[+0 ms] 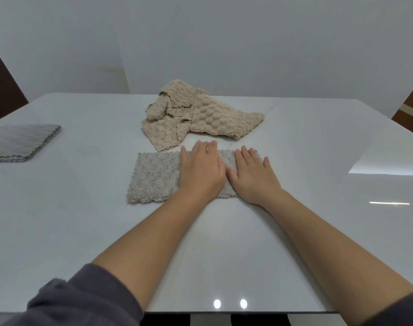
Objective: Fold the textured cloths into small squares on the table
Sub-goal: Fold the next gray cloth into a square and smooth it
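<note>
Nearest, at the bottom of the frame: dark grey sleeves pushed back, two bare forearms reaching up the frame over a glossy white worktop (78,222). Further up, just below centre: left hand (200,170) and right hand (252,175) lying side by side, thumbs nearly touching, palms down, fingers straight and loosely spread, both open and flat, gripping nothing, pressing on the pale grey cloth (153,177). Wrists low, forearms converging toward the cloth. Cloth itself spread as a wide rectangle, its left half bare, its right half under the hands, right edge hidden beneath the right hand. Probably folded once already and being smoothed, with at least one more fold needed to make a small square. By the look of the nubbly pile: soft, light, limp, grippy rather than slippery, unlikely to slide on the polished top while held down, likely to spring up a little at a crease unless patted. Best taken at the two corners of one short edge, pinched between thumb and fingers, and carried across to the opposite edge. Beyond the fingertips, just above centre: a crumpled beige cloth (200,114) in a loose heap, near the grey one, not yet folded. Far off at the left edge: a grey folded stack (20,142), apparently finished.
</note>
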{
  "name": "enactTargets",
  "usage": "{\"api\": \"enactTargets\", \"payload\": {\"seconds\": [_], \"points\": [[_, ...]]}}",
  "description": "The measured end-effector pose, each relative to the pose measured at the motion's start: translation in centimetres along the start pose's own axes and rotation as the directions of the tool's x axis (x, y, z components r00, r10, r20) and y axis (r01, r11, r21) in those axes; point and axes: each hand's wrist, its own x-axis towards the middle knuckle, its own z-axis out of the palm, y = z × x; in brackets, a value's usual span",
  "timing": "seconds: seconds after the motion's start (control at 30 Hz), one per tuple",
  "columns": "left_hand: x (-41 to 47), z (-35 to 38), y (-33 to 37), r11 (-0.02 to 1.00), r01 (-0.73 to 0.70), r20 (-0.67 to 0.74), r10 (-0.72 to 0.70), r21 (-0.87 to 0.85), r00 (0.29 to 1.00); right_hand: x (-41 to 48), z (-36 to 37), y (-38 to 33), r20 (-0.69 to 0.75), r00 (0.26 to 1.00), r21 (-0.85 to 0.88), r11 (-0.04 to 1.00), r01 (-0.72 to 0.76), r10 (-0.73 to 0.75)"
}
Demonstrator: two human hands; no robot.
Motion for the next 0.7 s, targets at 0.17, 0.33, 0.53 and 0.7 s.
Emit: {"api": "enactTargets", "payload": {"seconds": [0.17, 0.33, 0.53, 0.7], "points": [[-0.5, -0.5, -3.1, 0.995, 0.096, 0.028, -0.096, 0.028, 0.995, 0.1, -0.1, 0.2, 0.006, 1.000, 0.005, 1.000, 0.008, -0.008], [-1.7, -1.3, -7.0, 0.976, 0.213, 0.061, -0.216, 0.051, 0.974, 0.0, -0.2, 0.2, 0.009, 1.000, 0.007, 1.000, 0.016, -0.016], [-2.7, -2.2, -9.7, 0.962, 0.257, 0.137, -0.268, 0.096, 0.954, 0.1, -0.1, 0.2, 0.003, 1.000, 0.009, 1.000, 0.013, -0.013], [-2.9, -2.4, -10.8, 0.961, 0.254, 0.202, -0.272, 0.111, 0.941, 0.2, -0.6, 0.0, 0.037, 0.999, -0.017, 1.000, -0.003, 0.004]]}}
